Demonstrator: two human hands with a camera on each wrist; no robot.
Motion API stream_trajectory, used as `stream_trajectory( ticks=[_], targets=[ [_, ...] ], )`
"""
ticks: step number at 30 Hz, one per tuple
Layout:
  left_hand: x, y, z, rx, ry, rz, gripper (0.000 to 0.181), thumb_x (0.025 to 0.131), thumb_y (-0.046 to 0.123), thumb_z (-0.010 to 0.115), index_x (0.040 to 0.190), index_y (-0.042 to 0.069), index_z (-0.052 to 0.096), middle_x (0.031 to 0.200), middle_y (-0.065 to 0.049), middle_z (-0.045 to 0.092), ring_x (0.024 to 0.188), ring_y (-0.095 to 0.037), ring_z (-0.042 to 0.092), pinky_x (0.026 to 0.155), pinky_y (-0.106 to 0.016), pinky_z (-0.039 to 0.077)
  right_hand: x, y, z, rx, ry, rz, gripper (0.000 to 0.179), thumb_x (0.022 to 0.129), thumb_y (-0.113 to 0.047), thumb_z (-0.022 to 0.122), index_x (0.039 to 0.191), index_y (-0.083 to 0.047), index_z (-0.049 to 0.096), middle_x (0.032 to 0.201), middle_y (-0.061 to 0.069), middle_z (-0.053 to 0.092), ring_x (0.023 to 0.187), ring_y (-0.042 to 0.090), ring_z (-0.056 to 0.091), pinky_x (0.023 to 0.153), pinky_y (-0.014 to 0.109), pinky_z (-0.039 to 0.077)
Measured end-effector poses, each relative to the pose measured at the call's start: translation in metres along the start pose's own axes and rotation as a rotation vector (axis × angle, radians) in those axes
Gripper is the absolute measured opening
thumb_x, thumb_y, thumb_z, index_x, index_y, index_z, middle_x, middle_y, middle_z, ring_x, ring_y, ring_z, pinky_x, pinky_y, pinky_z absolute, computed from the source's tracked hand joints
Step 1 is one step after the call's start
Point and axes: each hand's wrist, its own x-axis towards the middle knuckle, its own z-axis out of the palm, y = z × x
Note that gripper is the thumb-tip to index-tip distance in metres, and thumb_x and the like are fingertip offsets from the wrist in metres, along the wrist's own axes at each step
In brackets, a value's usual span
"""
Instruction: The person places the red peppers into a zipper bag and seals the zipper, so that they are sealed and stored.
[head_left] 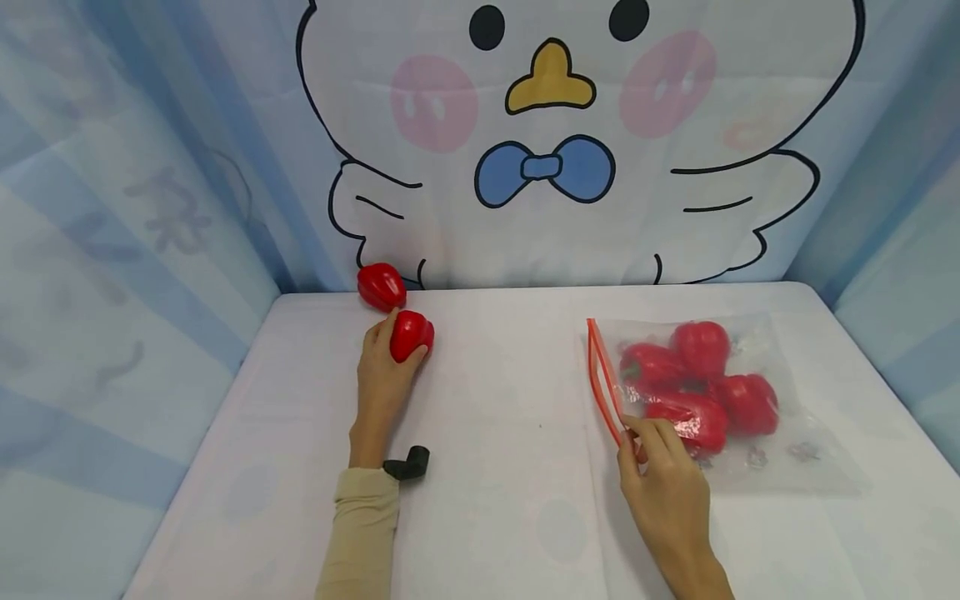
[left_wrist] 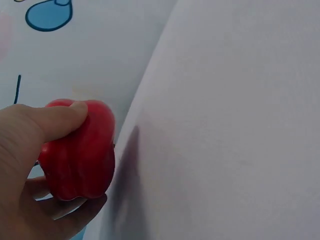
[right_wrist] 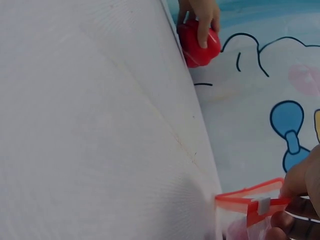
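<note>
My left hand (head_left: 382,375) grips a red bell pepper (head_left: 411,335), thumb on one side and fingers on the other, as the left wrist view also shows. Just behind it, at the table's far edge, lies a second red bell pepper (head_left: 381,286). On the right side lies a clear zip bag (head_left: 802,454) with a red-orange zip edge (head_left: 597,375), its mouth parted and facing left. Several red bell peppers (head_left: 701,348) are inside it. My right hand (head_left: 663,492) pinches the near end of the zip edge; in the right wrist view a white slider (right_wrist: 263,205) shows beside the fingers.
A white-covered table (head_left: 495,467) lies under everything. Behind it hangs a cloth backdrop (head_left: 540,242) with a cartoon figure, and blue-white curtains (head_left: 135,250) close off the sides. A black strap piece (head_left: 408,463) sits at the left wrist.
</note>
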Motion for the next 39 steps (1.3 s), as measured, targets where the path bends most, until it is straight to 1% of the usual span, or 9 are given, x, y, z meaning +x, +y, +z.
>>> stream_trajectory(
  ticks=[4, 9, 14, 19, 22, 26, 29, 33, 39],
  targets=[
    [0.001, 0.002, -0.002, -0.103, -0.064, -0.025, 0.081, 0.094, 0.028, 0.078, 0.163, 0.025, 0.036, 0.159, -0.013, 0.044, 0.147, -0.037, 0.041, 0.112, -0.06, 0.049, 0.0, 0.0, 0.0, -0.001, -0.003, 0.005, 0.028, 0.079, 0.007, 0.078, 0.104, -0.005, 0.078, 0.086, 0.006, 0.069, 0.063, 0.011, 0.056, 0.049, 0.022, 0.043],
    [0.001, 0.003, -0.002, -0.2, -0.132, -0.073, 0.08, 0.095, 0.033, 0.076, 0.163, 0.027, 0.035, 0.161, -0.011, 0.043, 0.149, -0.036, 0.039, 0.113, -0.059, 0.049, -0.001, 0.0, 0.0, -0.003, -0.011, 0.008, 0.028, 0.079, 0.007, 0.079, 0.104, -0.004, 0.078, 0.086, 0.007, 0.069, 0.062, 0.012, 0.057, 0.049, 0.022, 0.043],
    [0.002, 0.011, -0.002, -0.323, -0.207, -0.1, 0.078, 0.095, 0.034, 0.074, 0.163, 0.024, 0.036, 0.16, -0.01, 0.044, 0.146, -0.034, 0.04, 0.11, -0.057, 0.052, -0.002, 0.002, -0.001, -0.005, -0.013, 0.021, 0.029, 0.078, 0.008, 0.079, 0.105, -0.004, 0.078, 0.088, 0.007, 0.069, 0.062, 0.013, 0.058, 0.049, 0.02, 0.043],
    [0.002, 0.02, -0.001, -0.431, -0.288, -0.142, 0.075, 0.095, 0.035, 0.075, 0.161, 0.027, 0.04, 0.159, -0.008, 0.045, 0.147, -0.031, 0.039, 0.111, -0.055, 0.052, -0.002, 0.004, 0.0, 0.012, -0.02, 0.028, 0.028, 0.079, 0.007, 0.077, 0.105, -0.004, 0.078, 0.088, 0.005, 0.069, 0.062, 0.012, 0.057, 0.048, 0.018, 0.04],
    [0.002, 0.026, 0.003, -0.432, -0.334, -0.147, 0.073, 0.094, 0.036, 0.075, 0.159, 0.027, 0.042, 0.159, -0.007, 0.046, 0.148, -0.031, 0.039, 0.111, -0.055, 0.051, -0.002, 0.004, 0.0, 0.02, -0.016, 0.022, 0.028, 0.08, 0.007, 0.077, 0.105, -0.004, 0.077, 0.088, 0.005, 0.068, 0.062, 0.012, 0.057, 0.047, 0.018, 0.04],
    [-0.001, 0.035, 0.012, -0.404, -0.381, -0.118, 0.071, 0.095, 0.037, 0.075, 0.158, 0.024, 0.045, 0.159, -0.009, 0.048, 0.147, -0.032, 0.041, 0.111, -0.054, 0.052, 0.0, 0.004, 0.001, 0.02, -0.009, 0.011, 0.027, 0.08, 0.006, 0.077, 0.105, -0.004, 0.077, 0.087, 0.005, 0.068, 0.063, 0.013, 0.057, 0.048, 0.021, 0.042],
    [-0.004, 0.043, 0.018, -0.397, -0.41, -0.104, 0.069, 0.095, 0.037, 0.075, 0.156, 0.024, 0.047, 0.157, -0.008, 0.05, 0.146, -0.032, 0.043, 0.109, -0.053, 0.054, 0.0, 0.004, 0.001, 0.02, -0.011, 0.009, 0.027, 0.08, 0.006, 0.077, 0.105, -0.004, 0.077, 0.087, 0.006, 0.068, 0.062, 0.013, 0.057, 0.049, 0.021, 0.042],
    [-0.01, 0.051, 0.025, -0.407, -0.427, -0.083, 0.066, 0.094, 0.032, 0.077, 0.154, 0.026, 0.05, 0.155, -0.008, 0.053, 0.143, -0.032, 0.047, 0.105, -0.051, 0.057, -0.001, 0.003, 0.002, 0.018, -0.018, 0.016, 0.028, 0.079, 0.006, 0.078, 0.105, -0.005, 0.078, 0.088, 0.006, 0.069, 0.062, 0.012, 0.057, 0.049, 0.02, 0.042],
    [-0.016, 0.058, 0.034, -0.429, -0.444, -0.017, 0.063, 0.094, 0.028, 0.077, 0.152, 0.028, 0.053, 0.151, -0.008, 0.057, 0.137, -0.031, 0.052, 0.102, -0.048, 0.058, -0.001, 0.001, 0.002, 0.014, -0.023, 0.023, 0.029, 0.079, 0.007, 0.078, 0.105, -0.005, 0.078, 0.087, 0.005, 0.069, 0.063, 0.011, 0.056, 0.049, 0.019, 0.042]
  ],
)
